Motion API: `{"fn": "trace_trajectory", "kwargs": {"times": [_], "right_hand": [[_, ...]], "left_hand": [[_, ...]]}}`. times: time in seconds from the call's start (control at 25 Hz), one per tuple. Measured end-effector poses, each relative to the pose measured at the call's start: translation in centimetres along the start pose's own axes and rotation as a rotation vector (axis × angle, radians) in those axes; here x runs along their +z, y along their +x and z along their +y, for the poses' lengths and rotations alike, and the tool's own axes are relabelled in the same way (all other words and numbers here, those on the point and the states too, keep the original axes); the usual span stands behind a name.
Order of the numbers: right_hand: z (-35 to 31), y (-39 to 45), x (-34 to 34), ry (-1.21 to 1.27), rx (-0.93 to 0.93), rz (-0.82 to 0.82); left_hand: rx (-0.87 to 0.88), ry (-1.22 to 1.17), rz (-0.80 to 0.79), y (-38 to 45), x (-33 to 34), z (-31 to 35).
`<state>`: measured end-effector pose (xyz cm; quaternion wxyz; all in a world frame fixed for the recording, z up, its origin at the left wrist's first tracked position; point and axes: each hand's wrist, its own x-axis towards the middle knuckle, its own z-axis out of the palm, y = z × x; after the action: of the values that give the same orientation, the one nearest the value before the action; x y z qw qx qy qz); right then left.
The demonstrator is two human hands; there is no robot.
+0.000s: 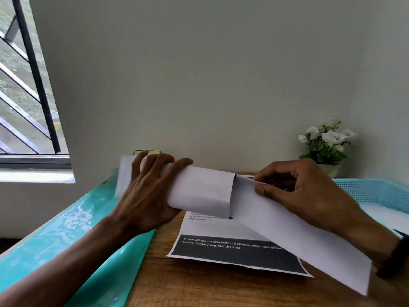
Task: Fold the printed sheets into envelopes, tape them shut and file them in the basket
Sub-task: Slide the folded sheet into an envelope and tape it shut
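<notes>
A white folded sheet (203,191) is held up above the wooden table (199,286). My left hand (146,196) grips its left part, fingers wrapped over the top. My right hand (305,193) pinches the top edge of a long flap (298,235) that slants down to the right. Under them a printed sheet (234,251) with a dark band and white text lies flat on the table. The light blue basket (371,191) stands at the right, partly behind my right hand.
A shiny teal plastic sheet (73,231) covers the table's left side. A small pot of white flowers (327,142) stands against the wall at the back right. A yellowish object (152,152) peeks out behind my left hand. A window is at the left.
</notes>
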<state>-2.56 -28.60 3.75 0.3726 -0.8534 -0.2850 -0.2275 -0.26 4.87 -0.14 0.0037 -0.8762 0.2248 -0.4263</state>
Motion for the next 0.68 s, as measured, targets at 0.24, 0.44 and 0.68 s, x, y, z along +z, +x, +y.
{"fn": "trace_trajectory", "kwargs": {"times": [0.24, 0.44, 0.68], "right_hand": [[-0.5, -0.2, -0.4, -0.009, -0.076, 0.096], [-0.8, 0.4, -2.5, 0.036, -0.126, 0.235], [-0.6, 0.1, -0.9, 0.046, -0.139, 0.183]], "left_hand": [[-0.061, -0.018, -0.007, -0.4, 0.3, -0.2], [-0.102, -0.025, 0.008, -0.6, 0.5, -1.4], [-0.083, -0.03, -0.02, -0.3, 0.1, -0.4]]}}
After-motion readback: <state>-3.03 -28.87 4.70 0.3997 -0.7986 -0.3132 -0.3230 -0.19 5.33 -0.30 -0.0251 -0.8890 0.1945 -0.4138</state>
